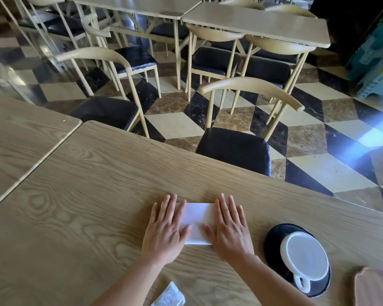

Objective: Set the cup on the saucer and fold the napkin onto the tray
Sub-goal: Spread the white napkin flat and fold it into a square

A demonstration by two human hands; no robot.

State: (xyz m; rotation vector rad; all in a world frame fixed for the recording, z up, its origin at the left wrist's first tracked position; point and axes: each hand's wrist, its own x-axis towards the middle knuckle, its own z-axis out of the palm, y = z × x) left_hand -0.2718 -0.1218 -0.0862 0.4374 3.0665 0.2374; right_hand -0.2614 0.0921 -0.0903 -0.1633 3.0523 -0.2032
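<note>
A white napkin (196, 219), folded into a rectangle, lies flat on the wooden table (97, 206). My left hand (166, 230) presses flat on its left end and my right hand (229, 230) on its right end, fingers spread. To the right, a white cup (304, 255) with its handle toward me stands on a black saucer (274, 241). A pinkish edge, possibly the tray (374, 286), shows at the bottom right corner, mostly cut off.
A crumpled printed wrapper (169, 297) lies near the table's front edge. A second table (16, 138) abuts on the left. A black-seated chair (234, 146) stands beyond the far edge, with more chairs and tables on the checkered floor.
</note>
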